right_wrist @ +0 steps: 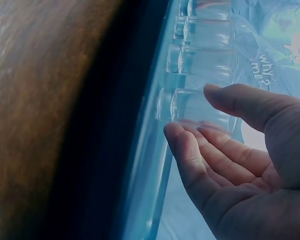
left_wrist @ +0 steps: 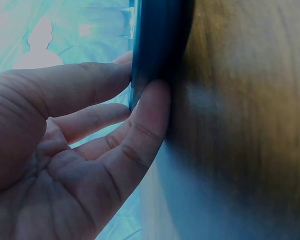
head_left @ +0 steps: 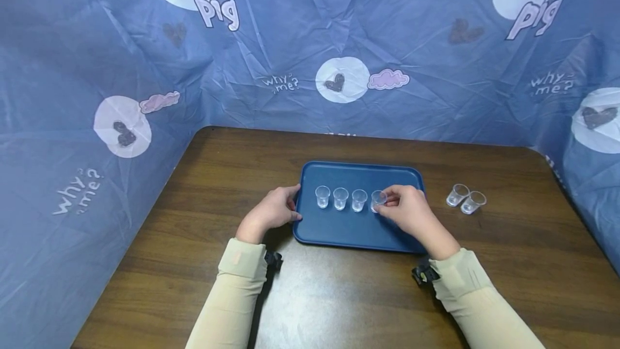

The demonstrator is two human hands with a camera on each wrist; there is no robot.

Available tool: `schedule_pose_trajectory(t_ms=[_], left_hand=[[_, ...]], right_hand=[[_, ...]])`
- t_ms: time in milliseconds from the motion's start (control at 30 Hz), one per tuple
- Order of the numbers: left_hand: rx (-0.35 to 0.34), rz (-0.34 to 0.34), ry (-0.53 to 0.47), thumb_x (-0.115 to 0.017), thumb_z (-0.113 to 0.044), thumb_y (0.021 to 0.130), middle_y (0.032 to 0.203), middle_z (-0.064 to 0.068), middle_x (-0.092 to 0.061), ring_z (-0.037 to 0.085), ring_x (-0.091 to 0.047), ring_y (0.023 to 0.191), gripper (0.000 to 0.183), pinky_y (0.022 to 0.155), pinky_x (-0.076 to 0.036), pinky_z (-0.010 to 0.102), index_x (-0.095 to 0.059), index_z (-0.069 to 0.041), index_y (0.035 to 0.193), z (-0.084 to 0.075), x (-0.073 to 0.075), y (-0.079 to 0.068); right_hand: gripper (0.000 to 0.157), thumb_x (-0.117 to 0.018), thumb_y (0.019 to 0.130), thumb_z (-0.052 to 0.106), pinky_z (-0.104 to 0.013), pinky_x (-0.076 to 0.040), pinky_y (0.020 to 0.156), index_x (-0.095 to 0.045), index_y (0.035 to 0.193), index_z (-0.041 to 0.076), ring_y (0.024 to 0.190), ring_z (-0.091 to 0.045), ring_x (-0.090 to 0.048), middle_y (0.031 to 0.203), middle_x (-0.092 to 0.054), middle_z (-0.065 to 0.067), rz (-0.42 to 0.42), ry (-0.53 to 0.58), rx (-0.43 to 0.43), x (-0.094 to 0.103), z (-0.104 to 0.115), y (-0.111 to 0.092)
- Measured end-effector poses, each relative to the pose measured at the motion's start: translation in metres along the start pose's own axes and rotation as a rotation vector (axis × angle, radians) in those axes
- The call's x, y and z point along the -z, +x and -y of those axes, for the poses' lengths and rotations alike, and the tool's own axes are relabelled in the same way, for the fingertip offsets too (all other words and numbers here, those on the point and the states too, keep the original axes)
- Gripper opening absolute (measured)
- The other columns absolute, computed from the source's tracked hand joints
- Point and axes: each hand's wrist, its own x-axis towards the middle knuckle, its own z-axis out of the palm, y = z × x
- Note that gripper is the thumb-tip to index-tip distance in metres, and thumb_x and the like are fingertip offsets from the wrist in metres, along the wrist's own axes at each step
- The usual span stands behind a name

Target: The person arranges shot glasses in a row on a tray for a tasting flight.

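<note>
A blue tray [head_left: 334, 230] lies on the wooden table. My left hand [head_left: 273, 209] holds its left edge, the thumb and fingers at the rim [left_wrist: 135, 60]. Three small clear shot glasses [head_left: 340, 199] stand upright in a row on the tray. At the row's right end is another clear shot glass [head_left: 377, 201], between the thumb and fingers of my right hand [head_left: 409, 209]. From the right wrist, the thumb [right_wrist: 230, 97] touches one side of this glass and the fingers curl at its other side. It looks upright, its base at the tray surface.
Two more clear shot glasses [head_left: 457, 195] stand close together on the table [head_left: 513, 263], right of the tray. A blue printed cloth [head_left: 290, 36] hangs behind the table and along its sides.
</note>
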Motion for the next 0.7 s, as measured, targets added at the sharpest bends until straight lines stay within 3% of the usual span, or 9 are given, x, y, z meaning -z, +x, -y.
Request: schedule_pose_trajectory(t_ms=[333, 700], left_hand=[[-0.006, -0.001, 0.003, -0.081, 0.001, 0.084, 0.083, 0.006, -0.063, 0.019, -0.060, 0.077, 0.079, 0.081, -0.050, 0.037, -0.040, 0.007, 0.152, -0.001, 0.001, -0.001], [-0.007, 0.004, -0.003, -0.080, 0.001, 0.085, 0.083, 0.006, -0.062, 0.020, -0.059, 0.077, 0.079, 0.080, -0.049, 0.037, -0.040, 0.006, 0.152, -0.001, 0.001, -0.001]], right_hand=[[0.026, -0.084, 0.085, 0.012, -0.039, -0.057, 0.073, -0.073, 0.102, -0.005, 0.083, -0.023, -0.071, 0.090, -0.073, -0.011, 0.009, 0.009, 0.011, 0.000, 0.000, 0.001], [0.033, -0.082, 0.086, 0.008, -0.039, -0.058, 0.076, -0.071, 0.113, -0.007, 0.090, -0.026, -0.071, 0.100, -0.073, -0.016, 0.029, 0.040, -0.023, 0.010, -0.001, -0.007]])
